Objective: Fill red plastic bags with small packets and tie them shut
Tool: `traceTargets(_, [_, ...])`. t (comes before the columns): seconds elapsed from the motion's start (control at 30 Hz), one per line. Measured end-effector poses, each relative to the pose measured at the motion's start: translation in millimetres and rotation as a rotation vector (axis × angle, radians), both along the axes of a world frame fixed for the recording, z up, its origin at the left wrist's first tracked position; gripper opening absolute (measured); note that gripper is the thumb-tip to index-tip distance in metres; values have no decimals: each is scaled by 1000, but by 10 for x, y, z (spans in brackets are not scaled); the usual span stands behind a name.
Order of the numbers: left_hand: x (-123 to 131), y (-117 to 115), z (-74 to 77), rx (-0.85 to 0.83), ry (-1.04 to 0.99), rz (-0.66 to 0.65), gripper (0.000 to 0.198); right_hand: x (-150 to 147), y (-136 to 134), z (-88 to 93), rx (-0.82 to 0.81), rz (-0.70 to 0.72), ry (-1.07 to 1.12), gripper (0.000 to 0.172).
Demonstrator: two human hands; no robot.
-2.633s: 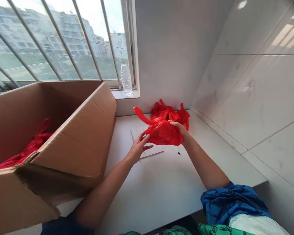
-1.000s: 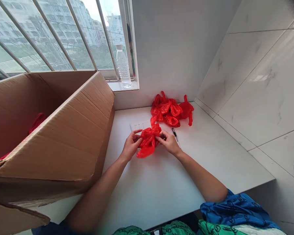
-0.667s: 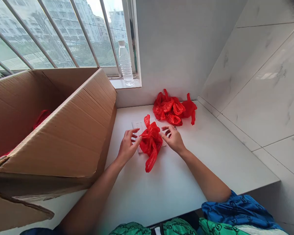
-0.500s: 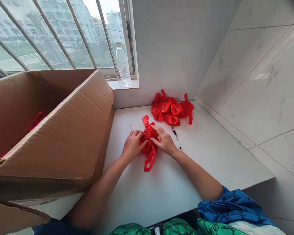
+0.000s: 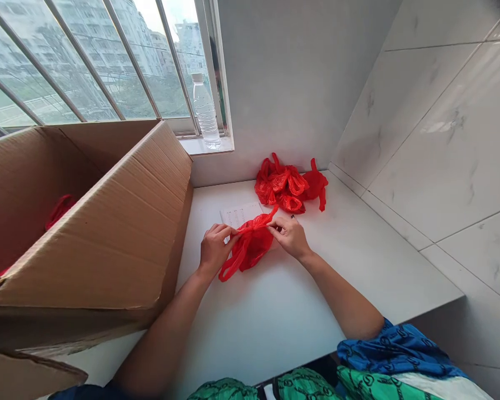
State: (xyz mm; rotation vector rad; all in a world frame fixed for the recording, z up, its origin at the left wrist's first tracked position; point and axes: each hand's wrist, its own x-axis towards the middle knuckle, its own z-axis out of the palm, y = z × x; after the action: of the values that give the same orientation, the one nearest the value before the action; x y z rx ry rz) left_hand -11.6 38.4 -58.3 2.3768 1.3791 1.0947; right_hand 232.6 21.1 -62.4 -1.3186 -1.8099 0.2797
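A red plastic bag (image 5: 250, 244) hangs between my two hands over the white counter (image 5: 266, 311). My left hand (image 5: 213, 249) pinches its left edge with closed fingers. My right hand (image 5: 289, 236) pinches its upper right edge, so the top is stretched into a line. One handle strip of the bag trails down to the left. Under the bag lies a white sheet of paper (image 5: 239, 214), partly hidden.
A pile of knotted red bags (image 5: 289, 186) lies against the back wall. A big open cardboard box (image 5: 87, 222) fills the left, with red plastic (image 5: 58, 208) inside. A clear water bottle (image 5: 204, 114) stands on the window sill. Tiled wall rises at right.
The bag went from a spread sheet to a bunched knot on the counter. Now both hands have pulled its top edge apart, left and right.
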Motion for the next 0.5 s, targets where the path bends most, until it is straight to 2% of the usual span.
traceTargets(0.2, [12,-78,145,-65,-51,-11,22,-3,-53,97,27,-6,-101,10])
traceTargets(0.3, [93,-94,208,-30,-1,-61,26,-92,-89,130,88,-24,-107,20])
traceTargets(0.5, [240,10,113,37,216,-78,21,-201,-60,58,11,13,-246,11])
